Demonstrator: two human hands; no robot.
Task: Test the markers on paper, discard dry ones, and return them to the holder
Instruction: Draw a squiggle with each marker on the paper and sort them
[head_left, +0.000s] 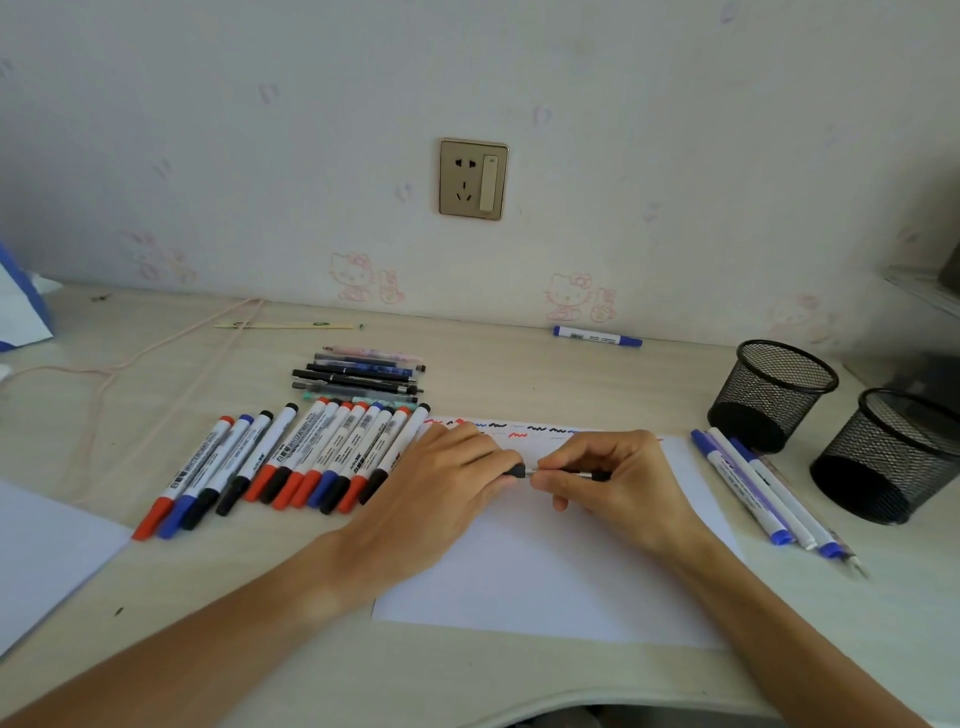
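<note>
Both hands meet over the paper sheet (545, 571), at its upper half. Left hand (447, 488) pinches a black cap (515, 472) between its fingertips. Right hand (618, 478) grips a thin black pen (582, 474) by the barrel, lying horizontal. Cap and pen are in line, with a short silver tip showing between them; cannot tell if the cap is partly seated on it.

Counts:
- Whiteboard markers (291, 457), left of the paper: a row of 12 side by side, touching, angled, with red, blue and black caps. The rightmost one lies partly under the left hand.
- Thin pens (363, 376) behind that row: a horizontal stack, roughly 6; exact count is unclear.
- Right of the paper: a group of pens (753, 483), 3 blue-capped markers plus 1 thin pen on the outer side, lying close together.
- 1 blue marker (597, 336) alone by the wall, well apart from the rest.
- 2 black mesh holders: one further back (774, 389), one nearer (893, 457), just beside each other. No pens visible in them.
- Test squiggles (519, 428) in red, blue and black along the paper's top edge.
- A second white sheet (47, 545) at the left edge.
- Wall socket (472, 179) above the desk (519, 374).
</note>
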